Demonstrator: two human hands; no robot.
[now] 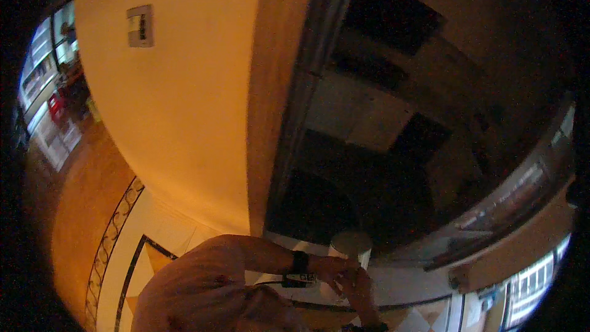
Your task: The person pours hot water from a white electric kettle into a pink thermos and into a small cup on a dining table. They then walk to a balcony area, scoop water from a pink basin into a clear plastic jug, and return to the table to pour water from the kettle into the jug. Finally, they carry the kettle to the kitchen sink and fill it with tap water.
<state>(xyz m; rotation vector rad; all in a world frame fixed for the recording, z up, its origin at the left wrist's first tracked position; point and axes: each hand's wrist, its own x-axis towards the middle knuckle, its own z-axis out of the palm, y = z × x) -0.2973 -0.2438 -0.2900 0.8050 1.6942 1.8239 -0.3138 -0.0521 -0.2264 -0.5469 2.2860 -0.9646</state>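
Near the bottom centre, my left hand [329, 268] reaches out from a short sleeve, with a dark band on its wrist. My right hand [363, 291] comes up from the lower edge and meets it. The fingers overlap and are blurred, so whether they hold anything cannot be told. Just beyond the hands stands a pale round container [352, 244]. A small dark device [298, 280] with a cable lies beside the banded wrist.
A tan wall with a switch plate [140, 26] rises at the left, edged by a wooden door frame [281, 55]. Beyond is a dark room. The patterned tile floor [161, 216] lies below. Bright windows [532, 286] show at the lower right.
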